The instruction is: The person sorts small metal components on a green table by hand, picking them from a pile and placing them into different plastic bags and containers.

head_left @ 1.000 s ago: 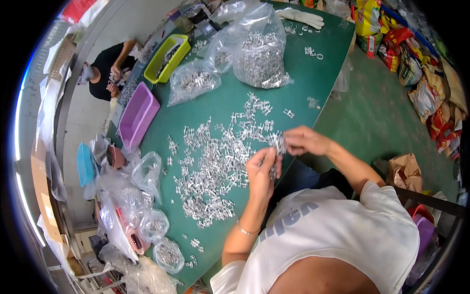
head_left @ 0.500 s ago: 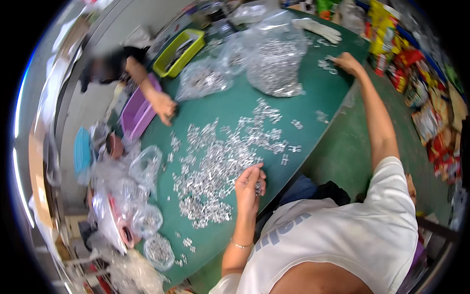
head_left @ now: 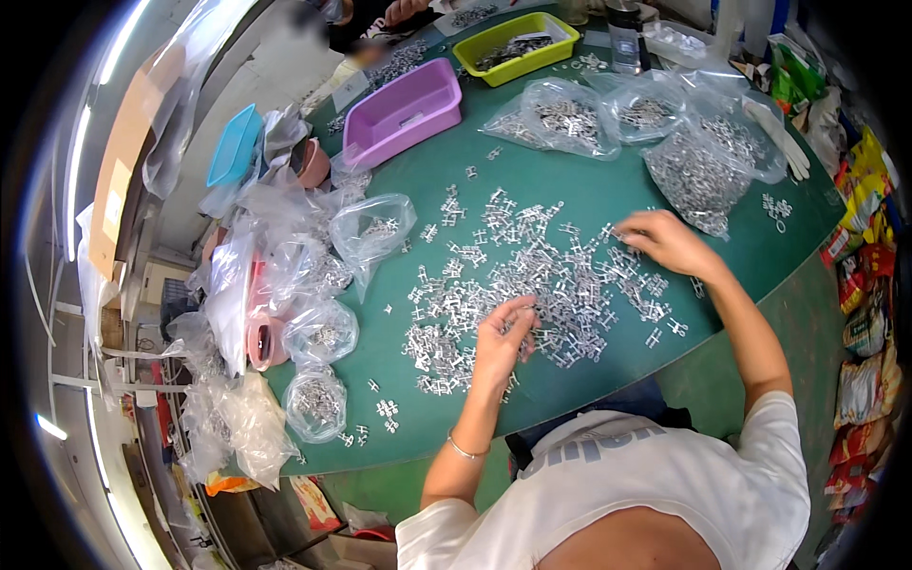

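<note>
Green tabletop (head_left: 570, 180) is strewn with silver metal parts (head_left: 570, 294), heaped loosely at the middle, and clear plastic bags (head_left: 356, 242) are set along its left and far sides. Half a second ago the right hand (head_left: 665, 242) was stretched toward the small cluster (head_left: 777, 209) near the far right; now it has been brought back over the heap's right part, so both hands are placed at the same parts. Its fingers are bent down at the parts; whether one is pinched cannot be told. The left hand (head_left: 506, 337) is kept at the heap's near side, fingers curled, any held part hidden. The co-worker's hand (head_left: 407, 9) has been withdrawn behind the purple tray (head_left: 408, 142).
</note>
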### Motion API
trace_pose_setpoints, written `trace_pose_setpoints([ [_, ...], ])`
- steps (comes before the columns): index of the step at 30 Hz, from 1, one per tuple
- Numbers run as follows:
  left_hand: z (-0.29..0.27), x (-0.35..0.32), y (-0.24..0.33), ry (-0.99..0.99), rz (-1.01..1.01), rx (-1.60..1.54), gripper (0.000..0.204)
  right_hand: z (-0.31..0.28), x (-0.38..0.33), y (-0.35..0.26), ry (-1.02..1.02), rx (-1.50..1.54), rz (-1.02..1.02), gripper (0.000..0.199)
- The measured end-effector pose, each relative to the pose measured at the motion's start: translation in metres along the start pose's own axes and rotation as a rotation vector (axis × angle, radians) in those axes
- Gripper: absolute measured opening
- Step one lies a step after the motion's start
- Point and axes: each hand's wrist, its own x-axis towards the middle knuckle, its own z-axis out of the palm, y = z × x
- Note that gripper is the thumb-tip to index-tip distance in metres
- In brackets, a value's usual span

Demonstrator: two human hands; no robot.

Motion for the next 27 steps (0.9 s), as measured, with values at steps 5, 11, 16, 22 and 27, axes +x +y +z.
trace_pose_setpoints([
  [5,-0.052,0.095,0.027,0.180,0.379,0.641,0.033,0.069,0.148,0.016,0.230,-0.255,-0.034,0.027],
  [11,-0.067,0.215,0.065,0.437,0.492,1.201,0.038,0.104,0.246,0.049,0.328,-0.558,-0.047,0.021],
  [16,-0.074,0.263,0.069,0.268,0.472,1.375,0.038,0.102,0.236,0.039,0.207,-0.442,-0.016,0.008],
  [22,-0.082,0.244,0.068,-0.068,0.135,0.416,0.027,0.047,0.152,0.006,-0.283,-0.202,0.036,0.016],
  [27,-0.063,0.152,0.070,-0.358,-0.244,-0.284,0.029,0.040,0.107,0.005,-0.148,0.268,0.104,0.024],
])
